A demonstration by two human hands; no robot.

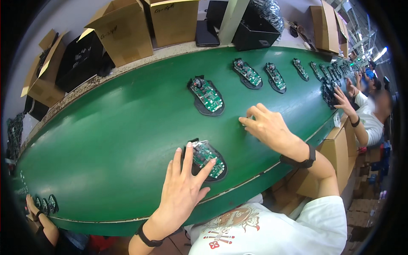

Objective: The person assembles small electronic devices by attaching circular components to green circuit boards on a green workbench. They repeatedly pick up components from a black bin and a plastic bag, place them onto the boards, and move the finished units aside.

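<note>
Head camera view: a long green tabletop sweeps across the picture, smooth and faintly shiny, its curve exaggerated by the fisheye lens. Its far border is a chipped, speckled ledge lined with open brown cardboard cartons, black boxes and crumpled clear plastic near a pale post. At right, people in pale shirts sit along the workshop line beneath bright lamps; another person's hand shows at lower left.

Nearest the wearer lies a rounded black housing carrying a green circuit board dotted with tiny metallic and pale parts. The left hand is spread over it, fingertips touching without gripping. To its right, the right hand hovers low with fingers curled together; whether it pinches something small cannot be told. Similar board-filled housings lie beyond, trailing rightward, matte black against glossy green.
</note>
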